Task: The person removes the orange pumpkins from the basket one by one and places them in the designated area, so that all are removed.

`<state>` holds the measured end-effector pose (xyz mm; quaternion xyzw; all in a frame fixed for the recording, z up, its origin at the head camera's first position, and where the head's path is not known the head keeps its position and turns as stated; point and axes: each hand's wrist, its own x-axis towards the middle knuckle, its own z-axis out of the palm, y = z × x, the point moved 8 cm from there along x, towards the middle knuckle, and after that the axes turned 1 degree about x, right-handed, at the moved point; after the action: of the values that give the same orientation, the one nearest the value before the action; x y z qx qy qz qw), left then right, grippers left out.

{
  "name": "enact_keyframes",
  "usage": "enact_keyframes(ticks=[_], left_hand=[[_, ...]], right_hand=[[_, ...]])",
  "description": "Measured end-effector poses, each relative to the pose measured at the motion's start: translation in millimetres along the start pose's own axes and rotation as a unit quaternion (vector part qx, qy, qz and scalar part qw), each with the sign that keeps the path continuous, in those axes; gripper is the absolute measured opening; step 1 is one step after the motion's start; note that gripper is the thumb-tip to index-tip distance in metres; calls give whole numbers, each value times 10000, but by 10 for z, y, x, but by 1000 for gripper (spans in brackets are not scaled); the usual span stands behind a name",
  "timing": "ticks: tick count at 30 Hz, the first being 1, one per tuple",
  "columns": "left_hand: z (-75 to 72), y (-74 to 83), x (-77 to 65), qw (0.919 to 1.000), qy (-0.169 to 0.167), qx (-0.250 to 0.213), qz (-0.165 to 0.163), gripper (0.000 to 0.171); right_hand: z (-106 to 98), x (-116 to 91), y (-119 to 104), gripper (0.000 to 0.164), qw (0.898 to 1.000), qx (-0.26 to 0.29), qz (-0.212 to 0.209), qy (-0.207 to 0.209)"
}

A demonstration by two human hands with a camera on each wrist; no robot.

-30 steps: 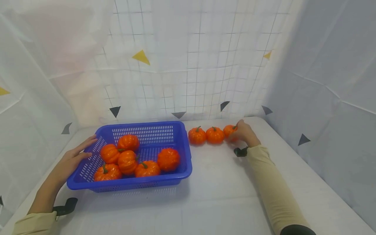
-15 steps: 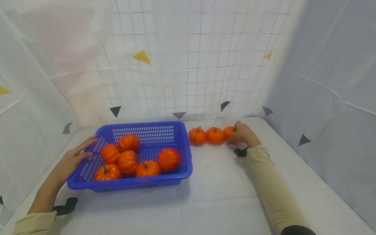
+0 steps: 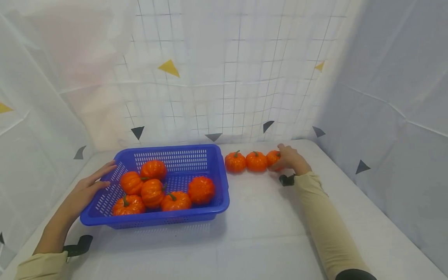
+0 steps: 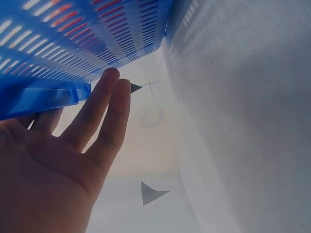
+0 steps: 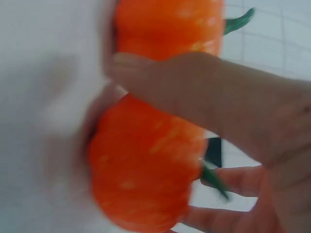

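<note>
The pumpkins (image 3: 256,162) look glossy, the basket (image 3: 157,217) plastic, the sleeve (image 3: 327,217) matt cloth.

Yellow triangles (image 3: 169,68) on gridded backdrop (image 3: 252,89)

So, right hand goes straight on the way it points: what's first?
The rightmost pumpkin, already between the thumb and fingers of the right hand. Beyond it, possibly the middle pumpkin or the back wall; the exact heading is unclear.
</note>
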<state>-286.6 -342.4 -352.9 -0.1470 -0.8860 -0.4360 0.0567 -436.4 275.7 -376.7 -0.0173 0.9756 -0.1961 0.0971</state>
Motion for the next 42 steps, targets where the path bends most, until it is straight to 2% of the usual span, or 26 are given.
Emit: enact_keyframes(ticks=[2, 10, 16, 25, 29, 34, 42], left_hand=[[4, -1, 0, 10000, -14, 5, -24, 54], [3, 2, 9, 9999, -26, 54, -87, 55], [5, -12, 3, 10000, -20, -4, -56, 54], [4, -22, 21, 9999, -43, 75, -98, 54], [3, -7, 23, 9999, -44, 57, -102, 55], [10, 7, 30, 9999, -54, 82, -117, 55], [12, -38, 34, 9998, -29, 135, -154, 55]], right_hand=[[-28, -41, -79, 107, 9999, -163, -31, 15], [-250, -257, -552, 102, 9962, -361, -543, 585], [-340, -470, -869, 96, 9925, 19, -998, 702], [-385, -834, -1513, 82, 9755, 598, -1847, 1033], [-372, -944, -1751, 77, 9684, 746, -2161, 998], [-363, -1024, -2028, 69, 9540, 680, -2763, 946], [-131, -1023, -2307, 64, 9492, 739, -3042, 319]])
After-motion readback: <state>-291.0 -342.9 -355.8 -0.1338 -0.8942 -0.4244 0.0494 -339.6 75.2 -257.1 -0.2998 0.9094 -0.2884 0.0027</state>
